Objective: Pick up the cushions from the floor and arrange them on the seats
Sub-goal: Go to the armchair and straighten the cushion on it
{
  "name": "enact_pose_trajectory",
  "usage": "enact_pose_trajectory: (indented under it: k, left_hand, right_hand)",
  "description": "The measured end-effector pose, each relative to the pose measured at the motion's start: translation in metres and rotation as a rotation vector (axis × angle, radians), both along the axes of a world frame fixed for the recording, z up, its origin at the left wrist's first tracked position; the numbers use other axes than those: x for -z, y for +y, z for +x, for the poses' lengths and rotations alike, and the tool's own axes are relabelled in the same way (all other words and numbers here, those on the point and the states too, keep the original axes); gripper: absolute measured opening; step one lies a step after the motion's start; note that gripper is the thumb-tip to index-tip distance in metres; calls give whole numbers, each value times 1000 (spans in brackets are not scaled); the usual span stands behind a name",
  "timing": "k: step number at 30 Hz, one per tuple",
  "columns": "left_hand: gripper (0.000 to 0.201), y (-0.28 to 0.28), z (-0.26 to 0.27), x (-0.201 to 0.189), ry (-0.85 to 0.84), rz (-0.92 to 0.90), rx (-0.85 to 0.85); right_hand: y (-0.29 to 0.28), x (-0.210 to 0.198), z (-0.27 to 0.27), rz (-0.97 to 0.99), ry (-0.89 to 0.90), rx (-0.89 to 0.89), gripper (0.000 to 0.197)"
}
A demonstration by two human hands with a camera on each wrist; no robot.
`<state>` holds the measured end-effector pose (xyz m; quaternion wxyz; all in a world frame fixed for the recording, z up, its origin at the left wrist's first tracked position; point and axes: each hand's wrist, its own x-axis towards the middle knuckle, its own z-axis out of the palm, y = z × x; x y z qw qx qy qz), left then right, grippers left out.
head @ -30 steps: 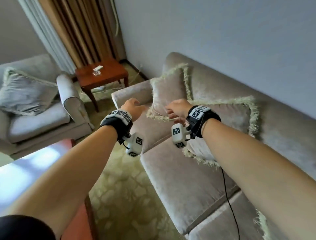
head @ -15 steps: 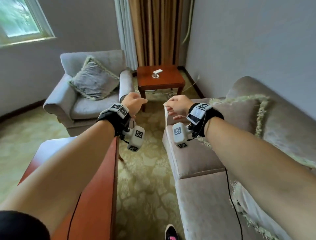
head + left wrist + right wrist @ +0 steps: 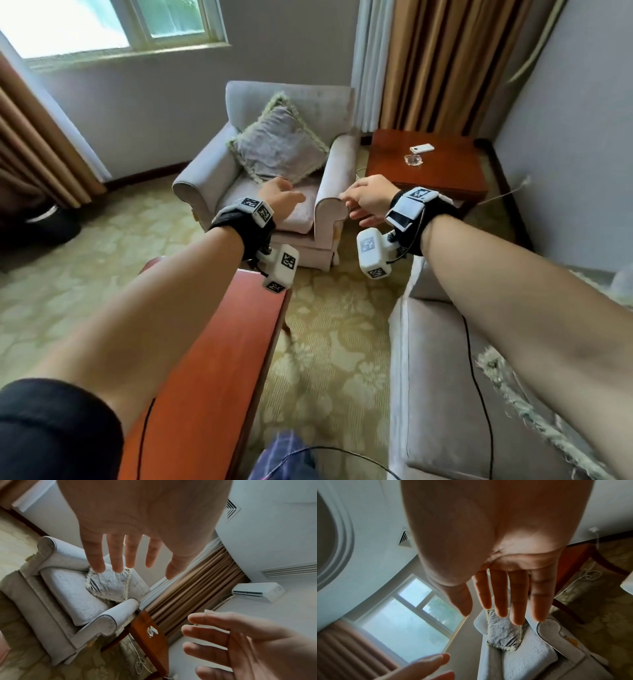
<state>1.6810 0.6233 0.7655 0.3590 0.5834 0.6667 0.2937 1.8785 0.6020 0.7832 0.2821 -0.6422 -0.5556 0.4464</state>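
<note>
A grey fringed cushion (image 3: 279, 145) leans upright against the back of a grey armchair (image 3: 205, 174) ahead of me; it also shows in the wrist views, cushion (image 3: 109, 584) and cushion (image 3: 503, 631). My left hand (image 3: 282, 198) hovers in the air in front of the armchair seat, fingers straight, holding nothing. My right hand (image 3: 363, 200) hovers beside the armchair's right arm, fingers relaxed and empty. A fringed cushion (image 3: 524, 407) lies on the grey sofa (image 3: 435, 394) under my right forearm, mostly hidden.
A red-brown coffee table (image 3: 209, 377) stands below my left arm. A wooden side table (image 3: 442, 171) with a small white device (image 3: 422, 148) and a glass dish (image 3: 413, 159) fills the corner. Patterned carpet (image 3: 329, 342) runs between table and sofa. Curtains and a window are behind.
The view has swung left from the sofa to the armchair. Both hands stayed raised and empty, and now reach toward the armchair.
</note>
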Motion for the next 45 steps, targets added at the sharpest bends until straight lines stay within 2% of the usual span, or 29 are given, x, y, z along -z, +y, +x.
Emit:
enact_pose_trajectory:
  k: [3,8,12,17,22,23,27,30,33,38,45]
  left_hand:
    - [28,64,-14,12,-33,-23,-72]
    - [20,186,-20,36,-151,-102,-76]
    - [6,290,-24,38,-83,-93,-18]
    - [20,417,-36,22,-33,-57,-18]
    - [9,524,-52,36,-33,-69,-80]
    - [12,544,-54,41,-43,-78,-104]
    - [47,623,-69,58,-82,-114,-184]
    - [55,683,-87,65,-85,-118,-244]
    - [42,735,-107,67,-84,-126,-271]
    - [34,805,-136,68,-129,-106,-371]
    - [41,896,-202,91,-5,-163,-367]
  right_hand:
    - [71,13,-16,-32,-30,-62,6]
    - [200,33,-32,-65,-33,-101,8]
    - [310,34,-40,-78,-67,-84,10]
    - [437,26,-54,-85,-50,-102,15]
    - [560,39,-72,-102,-84,-132,11]
    - [584,44,-75,-110,-80,-140,11]
    - [684,63,-93,-130,-63,-198,11]
    - [757,67,-108,-155,-37,-227,11]
    - [819,69,-123,-181,-21,-274,10]
    - [904,80,-151,-196,-36,-322,12]
    - [1000,106,-199,-222,-91,-279,13]
